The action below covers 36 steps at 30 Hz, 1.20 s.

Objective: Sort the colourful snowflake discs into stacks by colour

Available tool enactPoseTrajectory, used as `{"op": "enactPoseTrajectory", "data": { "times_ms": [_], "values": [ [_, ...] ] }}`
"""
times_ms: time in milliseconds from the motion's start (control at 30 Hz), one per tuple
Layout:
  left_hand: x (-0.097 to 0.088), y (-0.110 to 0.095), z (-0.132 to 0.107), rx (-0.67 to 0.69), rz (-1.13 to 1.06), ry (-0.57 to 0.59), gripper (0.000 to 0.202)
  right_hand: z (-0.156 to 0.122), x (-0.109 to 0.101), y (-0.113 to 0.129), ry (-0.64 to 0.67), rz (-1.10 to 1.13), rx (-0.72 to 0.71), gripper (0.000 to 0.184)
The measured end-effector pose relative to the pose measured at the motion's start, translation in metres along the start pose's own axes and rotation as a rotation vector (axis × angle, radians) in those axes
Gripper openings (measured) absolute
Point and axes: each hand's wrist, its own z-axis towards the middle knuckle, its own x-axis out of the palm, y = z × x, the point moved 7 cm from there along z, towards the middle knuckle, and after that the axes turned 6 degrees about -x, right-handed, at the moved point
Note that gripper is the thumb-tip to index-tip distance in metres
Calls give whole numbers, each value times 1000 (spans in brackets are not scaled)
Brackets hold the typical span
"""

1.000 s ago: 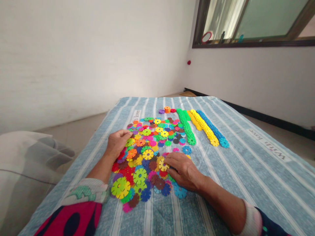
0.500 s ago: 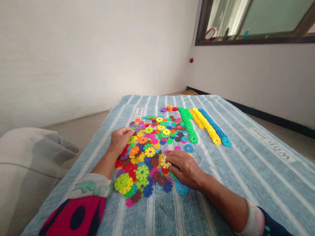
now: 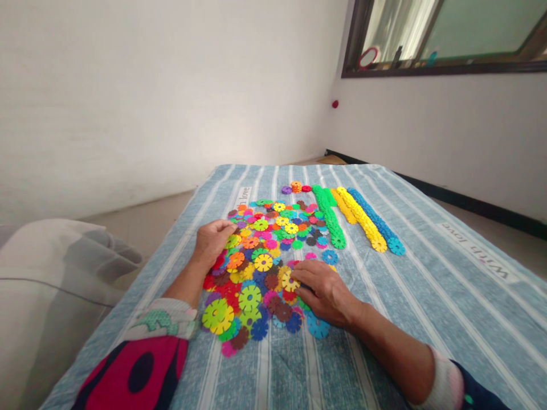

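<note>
A spread of flat plastic snowflake discs (image 3: 265,262) in many colours lies on a blue striped bedcover (image 3: 427,296). My left hand (image 3: 212,243) rests palm down on the pile's left edge, fingers curled over the discs. My right hand (image 3: 325,291) lies on the pile's near right side, its fingertips pinching a yellow disc (image 3: 290,282). Beyond the pile lie sorted rows: a green row (image 3: 329,219), a yellow row (image 3: 361,219) and a blue row (image 3: 378,222).
A grey pillow (image 3: 47,296) lies at the left. White walls stand behind, with a dark-framed window (image 3: 444,40) at the upper right. Small stacks of purple, orange and red discs (image 3: 294,187) sit at the far end.
Both hands have stayed almost in place on the pile; only the view has shifted slightly to the left.
</note>
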Motion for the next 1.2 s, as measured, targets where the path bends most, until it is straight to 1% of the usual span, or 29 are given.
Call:
{"op": "enactPoseTrajectory", "data": {
  "times_ms": [133, 367, 767, 1067, 1200],
  "values": [
    [0, 0, 0, -1, -9, -8, 28, 0, 1, 0, 0, -3, -7, 15],
    [0, 3, 2, -1, -8, 2, 29, 0, 1, 1, 2, 6, -3, 15],
    [-2, -2, -1, -4, 10, 0, 26, 1, 1, 1, 1, 26, 2, 16],
    [1, 3, 2, -4, -1, 12, 31, 0, 1, 0, 6, 12, 7, 17],
    [2, 1, 2, 8, 13, 14, 32, 0, 3, -1, 9, 16, 15, 17]
  ]
}}
